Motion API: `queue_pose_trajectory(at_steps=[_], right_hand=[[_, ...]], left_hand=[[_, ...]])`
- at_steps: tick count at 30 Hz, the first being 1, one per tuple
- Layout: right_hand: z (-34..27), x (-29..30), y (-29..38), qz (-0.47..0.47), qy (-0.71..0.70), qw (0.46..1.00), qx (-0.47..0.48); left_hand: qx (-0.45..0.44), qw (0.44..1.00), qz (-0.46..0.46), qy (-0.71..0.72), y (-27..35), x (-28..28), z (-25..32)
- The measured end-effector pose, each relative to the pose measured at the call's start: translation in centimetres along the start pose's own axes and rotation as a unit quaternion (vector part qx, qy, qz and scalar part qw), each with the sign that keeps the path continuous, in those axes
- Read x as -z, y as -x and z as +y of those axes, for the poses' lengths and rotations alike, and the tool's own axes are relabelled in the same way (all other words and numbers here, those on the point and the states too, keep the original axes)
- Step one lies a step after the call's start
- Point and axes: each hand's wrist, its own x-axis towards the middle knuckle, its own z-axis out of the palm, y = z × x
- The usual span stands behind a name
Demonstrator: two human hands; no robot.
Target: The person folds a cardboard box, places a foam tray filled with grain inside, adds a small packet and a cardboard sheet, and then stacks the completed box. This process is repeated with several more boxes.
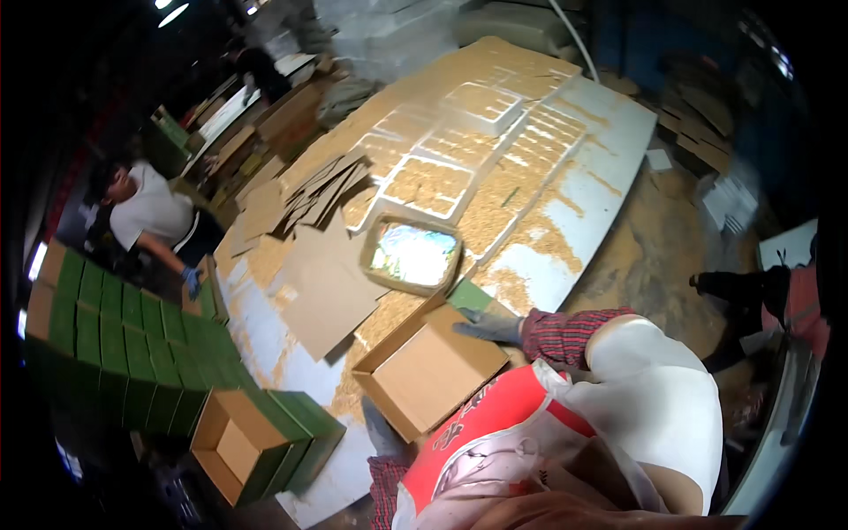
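An empty cardboard box (427,374) with its open side up lies tilted against the table's near edge, close to my red apron. My right hand (489,327), in a grey glove, grips its far right wall, next to a green panel (472,297). My left hand (385,434), gloved alike, is at the box's near left side; its fingers are partly hidden and I cannot tell whether they grip. Just beyond the box, a carton holding a colourful shiny packet (416,255) sits among loose tan granules.
Flat cardboard sheets (328,285) lie left of the packet. White trays (430,185) full of granules cover the table's middle. Green boxes (139,351) are stacked at left, with an open carton (232,447) at lower left. A co-worker (159,209) touches a box beyond the stack.
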Motion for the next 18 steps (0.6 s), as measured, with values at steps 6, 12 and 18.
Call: queue_pose_trajectory(at_steps=[6, 12, 18], right_hand=[[-9.7, -1.3, 2.2, 0.018, -0.021, 0.999, -0.036], [-22.7, 3.1, 2.6, 0.011, -0.466, 0.883, 0.055], [-33.7, -2.6, -5.4, 0.028, -0.408, 0.874, 0.262]], left_hand=[[0.101, 0.975, -0.062, -0.185, 1.7, -0.9, -0.3], [-0.19, 0.981, 0.019, -0.021, 2.8, 1.1, 16.3], [-0.467, 0.663, 0.505, -0.296, 3.5, 22.9, 23.6]])
